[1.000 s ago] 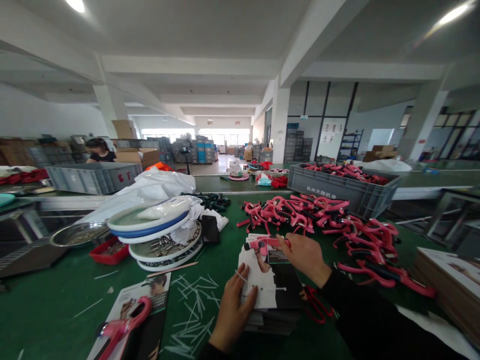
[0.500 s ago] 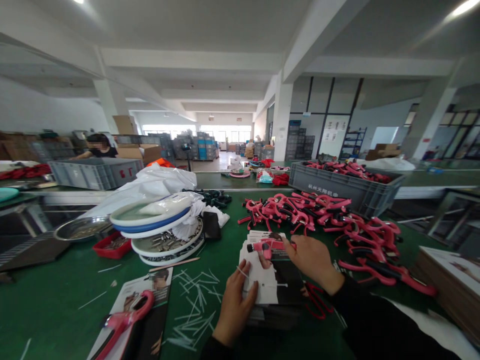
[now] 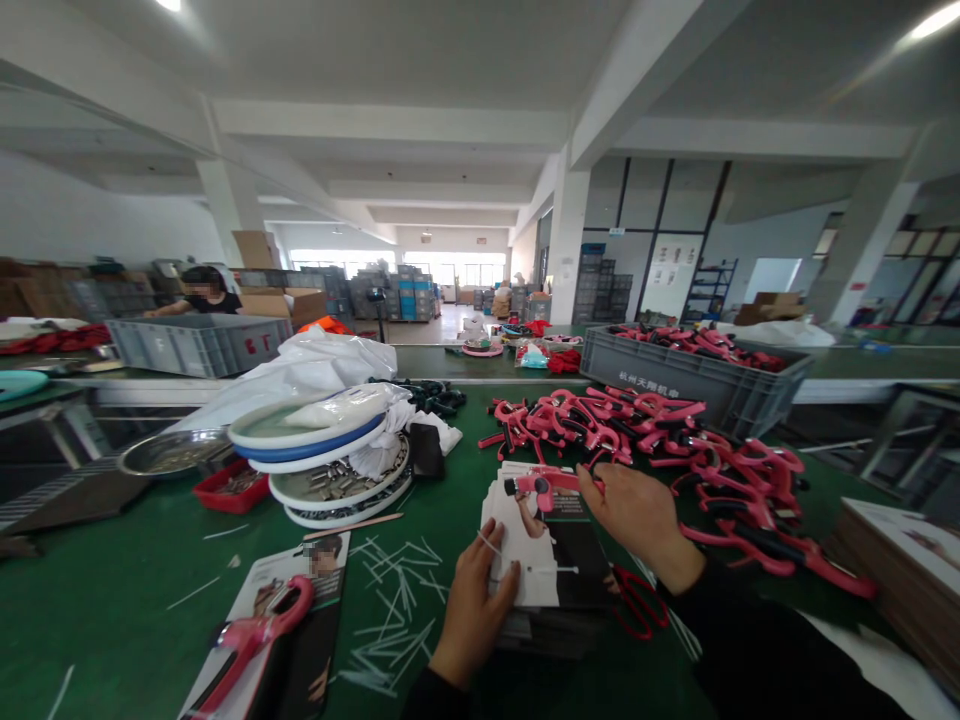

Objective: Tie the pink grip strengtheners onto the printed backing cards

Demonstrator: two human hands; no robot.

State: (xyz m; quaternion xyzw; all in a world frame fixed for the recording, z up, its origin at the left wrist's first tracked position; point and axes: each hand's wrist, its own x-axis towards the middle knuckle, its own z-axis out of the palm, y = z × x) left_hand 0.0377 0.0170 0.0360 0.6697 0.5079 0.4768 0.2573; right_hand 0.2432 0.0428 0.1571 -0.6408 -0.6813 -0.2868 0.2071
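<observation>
My right hand (image 3: 637,515) is closed on one end of a pink hand tool (image 3: 547,484) with a dark tip, held over the top of a stack of printed cards (image 3: 536,575). My left hand (image 3: 476,600) rests on the left side of the top card, thumb and fingers apart. A thin white plastic tie (image 3: 491,543) shows by its fingertips. Another white tie end (image 3: 566,569) pokes out near the card's lower part. Red-handled scissors (image 3: 639,603) lie by the stack, partly under my right forearm.
A pile of pink tools (image 3: 600,420) lies behind my right hand, before a grey crate (image 3: 690,390). Loose white ties (image 3: 390,640) and a card with a pink tool (image 3: 259,640) are leftward. Stacked round trays (image 3: 307,450), a red tray (image 3: 232,485) and a card stack (image 3: 892,580) flank me.
My right hand and the pink tool have shifted slightly right and up the card. My left hand stays on the card. The whole view has drifted a little.
</observation>
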